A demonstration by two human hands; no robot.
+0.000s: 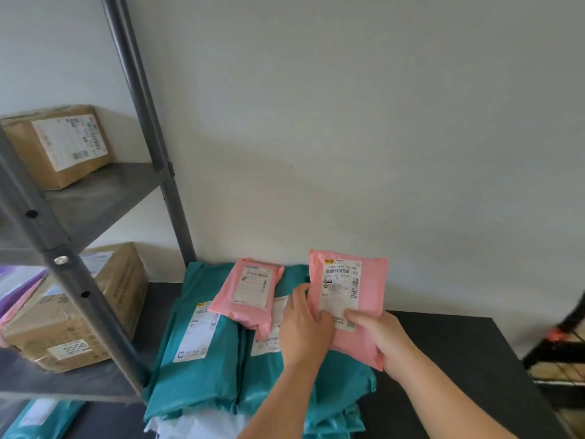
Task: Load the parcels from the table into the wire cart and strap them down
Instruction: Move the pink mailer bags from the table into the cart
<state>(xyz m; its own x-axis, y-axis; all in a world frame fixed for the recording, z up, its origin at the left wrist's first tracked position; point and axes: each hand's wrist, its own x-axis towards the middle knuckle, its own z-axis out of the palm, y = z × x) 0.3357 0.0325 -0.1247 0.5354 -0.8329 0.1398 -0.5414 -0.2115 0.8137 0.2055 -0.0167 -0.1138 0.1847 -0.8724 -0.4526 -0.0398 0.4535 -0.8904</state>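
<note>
Both hands lift one pink parcel [351, 280] clear of the bench [459, 350], tilted so that its label faces the person, probably so it can be read before loading. The left grip [305, 327] is clenched on the parcel's left edge. The right grip [380, 337] grasps the lower right corner, thumb pressed on the label. Two hands make sense, since a soft mailer sags if held by one corner.

A second pink parcel [250, 289] lies on top of the teal parcels [196, 369], which are stacked flat on the bench against the wall. The pile looks barely started, so most of the loading remains to be done.

The wire cart [560, 372] stands at the right end of the bench, only partly in view, and its inside cannot be seen. The lifted parcel likely goes there next, carried to the right. No strapping is in hand yet.

To the left, a metal shelf [95, 191] holds cardboard boxes [60, 144], which are apart from the bench pile.
</note>
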